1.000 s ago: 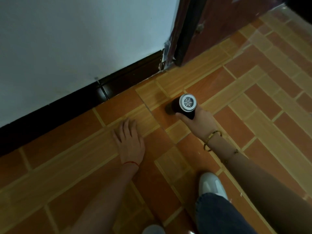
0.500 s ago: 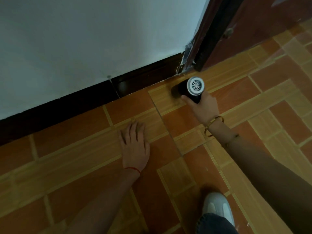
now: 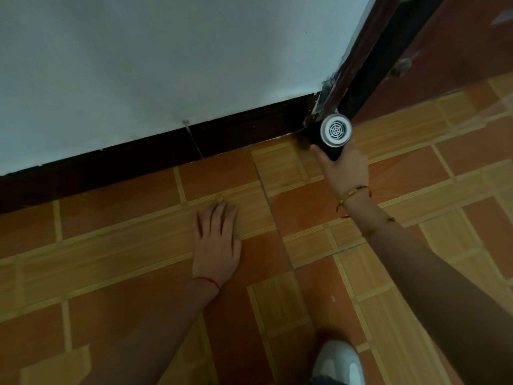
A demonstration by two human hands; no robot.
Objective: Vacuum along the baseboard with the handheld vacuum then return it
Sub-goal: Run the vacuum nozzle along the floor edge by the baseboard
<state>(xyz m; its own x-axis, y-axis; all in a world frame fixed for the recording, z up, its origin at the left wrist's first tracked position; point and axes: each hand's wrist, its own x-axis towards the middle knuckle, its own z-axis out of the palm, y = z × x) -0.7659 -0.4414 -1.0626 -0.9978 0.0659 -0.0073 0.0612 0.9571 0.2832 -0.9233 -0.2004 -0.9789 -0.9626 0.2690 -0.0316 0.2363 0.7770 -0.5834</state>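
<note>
My right hand (image 3: pixel 344 168) grips a black handheld vacuum (image 3: pixel 331 136) whose round white vented end faces the camera. Its nozzle end points down into the corner where the dark baseboard (image 3: pixel 166 159) meets the door frame; the nozzle tip itself is hidden by the body. My left hand (image 3: pixel 216 243) lies flat, palm down, on the tiled floor, fingers slightly apart, holding nothing. The baseboard runs along the foot of the white wall from far left to the corner.
A dark door frame (image 3: pixel 369 62) and a reddish-brown door (image 3: pixel 458 51) stand at the upper right. Orange and wood-pattern floor tiles (image 3: pixel 416 176) cover the ground. My white shoe (image 3: pixel 337 362) shows at the bottom edge.
My right hand has carried the vacuum up across the floor into the baseboard and door-frame corner. My left hand has stayed flat on the tiles.
</note>
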